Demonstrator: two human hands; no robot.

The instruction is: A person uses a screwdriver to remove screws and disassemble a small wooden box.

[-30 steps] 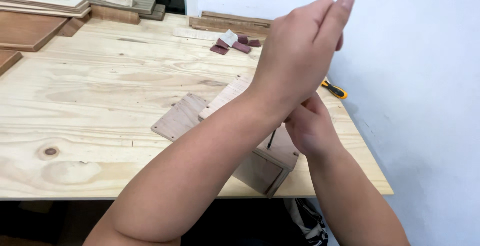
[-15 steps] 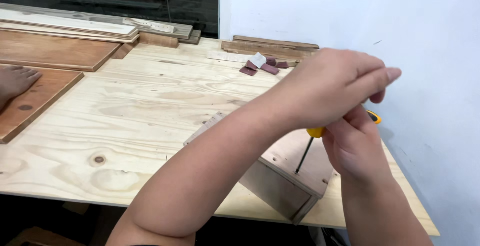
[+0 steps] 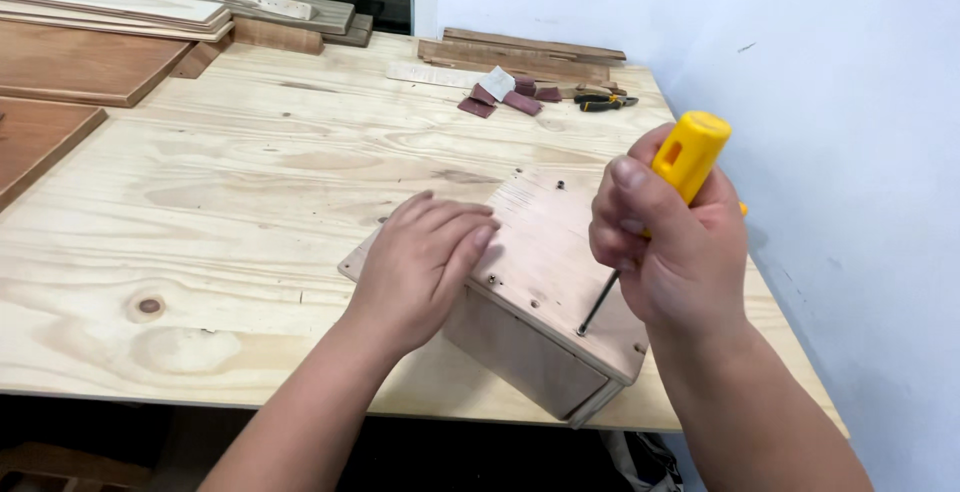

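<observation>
A small plywood box (image 3: 545, 282) rests near the front right corner of the pale wooden table (image 3: 230, 202). My left hand (image 3: 425, 262) lies flat on the box's left side, fingers together, pressing it down. My right hand (image 3: 675, 247) grips a yellow-handled screwdriver (image 3: 685, 157) upright and tilted; its dark shaft runs down to a screw (image 3: 581, 330) near the front edge of the box top. Other small screws dot the top panel.
Reddish boards (image 3: 70, 62) and pale planks (image 3: 110, 12) are stacked at the far left. Wood strips (image 3: 530, 50), sandpaper scraps (image 3: 500, 97) and pliers (image 3: 605, 102) lie at the back. A white wall (image 3: 830, 102) rises along the right edge.
My left arm, which was crossed over the right hand, has come down flat onto the box. The right hand now holds the screwdriver on a screw. The view has shifted.
</observation>
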